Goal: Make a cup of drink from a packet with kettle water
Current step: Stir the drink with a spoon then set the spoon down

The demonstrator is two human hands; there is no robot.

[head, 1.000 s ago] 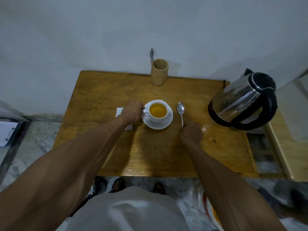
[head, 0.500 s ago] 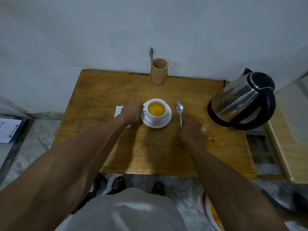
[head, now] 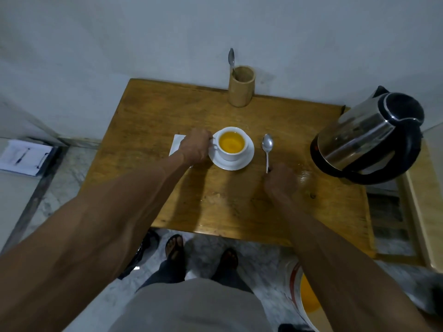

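Note:
A white cup (head: 232, 154) full of yellow drink stands on a white saucer (head: 247, 159) in the middle of the wooden table (head: 153, 116). My left hand (head: 195, 146) grips the cup's handle on its left side. A white packet (head: 177, 143) lies flat under that hand, partly hidden. To the right of the saucer a metal spoon (head: 267, 146) lies on the table, bowl away from me. My right hand (head: 280, 180) pinches the near end of the spoon's handle. The steel and black kettle (head: 366, 137) stands at the table's right edge.
A bamboo holder (head: 241, 88) with a spoon (head: 231, 59) in it stands at the back edge by the wall. A clipboard (head: 24, 156) lies on the floor at left. A bucket (head: 304, 293) sits on the floor at lower right, near my feet.
Both hands stay where they were, on the cup's handle and the spoon's end. The view has shifted slightly, nothing else.

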